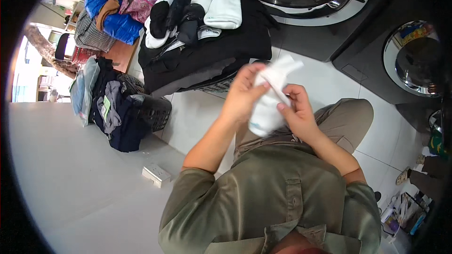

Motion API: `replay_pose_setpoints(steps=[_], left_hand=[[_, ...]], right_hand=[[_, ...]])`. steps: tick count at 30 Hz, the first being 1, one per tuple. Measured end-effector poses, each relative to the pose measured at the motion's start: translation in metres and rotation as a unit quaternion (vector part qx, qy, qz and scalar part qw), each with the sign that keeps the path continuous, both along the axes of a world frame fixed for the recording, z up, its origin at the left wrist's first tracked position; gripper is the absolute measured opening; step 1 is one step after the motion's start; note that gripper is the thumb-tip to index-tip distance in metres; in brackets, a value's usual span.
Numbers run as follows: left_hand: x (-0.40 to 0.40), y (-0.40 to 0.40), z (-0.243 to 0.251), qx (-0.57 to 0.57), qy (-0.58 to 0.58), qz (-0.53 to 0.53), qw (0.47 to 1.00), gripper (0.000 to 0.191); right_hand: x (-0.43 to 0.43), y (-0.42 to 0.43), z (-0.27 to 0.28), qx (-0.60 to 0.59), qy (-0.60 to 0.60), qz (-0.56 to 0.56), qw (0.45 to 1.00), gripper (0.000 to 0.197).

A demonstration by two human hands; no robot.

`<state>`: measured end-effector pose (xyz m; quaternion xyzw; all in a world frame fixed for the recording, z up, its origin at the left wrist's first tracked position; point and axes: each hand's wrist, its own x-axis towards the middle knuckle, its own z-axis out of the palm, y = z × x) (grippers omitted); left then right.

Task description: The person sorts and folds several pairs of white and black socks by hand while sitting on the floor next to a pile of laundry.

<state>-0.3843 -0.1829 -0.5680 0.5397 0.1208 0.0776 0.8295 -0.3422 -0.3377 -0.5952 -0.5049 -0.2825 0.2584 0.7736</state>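
Observation:
Between my two hands is a white sock [270, 104], held above my lap and slightly blurred. My left hand [243, 93] grips its upper left part, thumb lying across the fabric. On the other side, my right hand [298, 111] pinches the sock's right edge between thumb and fingers. Ahead of my knees, dark folded clothes [208, 54] lie across a dark plastic basket [219, 84]. On top of them rest folded white socks [226, 8] and several black socks [189, 24].
Front-loading machines [360, 67] stand ahead and to the right. A second basket [160, 113], heaped with clothes [120, 113], is at the left. Blue bags [122, 28] lie beyond it. A power outlet box [156, 175] sits at lower left. Another person's foot [402, 176] shows at right.

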Motion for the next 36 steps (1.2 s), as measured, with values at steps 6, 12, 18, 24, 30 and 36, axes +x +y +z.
replay_pose_setpoints(steps=[6,12,18,24,30,36], left_hand=[[0.044,0.104,0.088,0.496,-0.113,0.186,0.841,0.044],[0.103,0.183,0.037,0.922,0.050,0.082,0.375,0.038],[0.095,0.176,0.019,0.892,-0.047,0.066,0.445,0.044],[0.091,0.180,0.011,0.885,-0.011,0.070,0.461,0.065],[0.085,0.182,0.002,0.868,0.040,0.057,0.491,0.062],[0.086,0.177,0.005,0.864,0.093,0.036,0.493,0.055]], right_hand=[[0.014,-0.011,0.025,-0.010,0.014,-0.035,0.999,0.058],[0.077,-0.116,-0.002,-0.338,-0.209,-0.354,0.846,0.045],[0.094,-0.215,-0.096,-0.716,-0.301,-0.322,0.542,0.050],[0.133,-0.220,-0.125,-0.642,-0.144,-0.282,0.698,0.050],[0.167,-0.190,-0.114,-0.700,-0.124,-0.144,0.688,0.049],[0.178,-0.154,-0.075,-0.818,-0.139,0.111,0.547,0.051]])
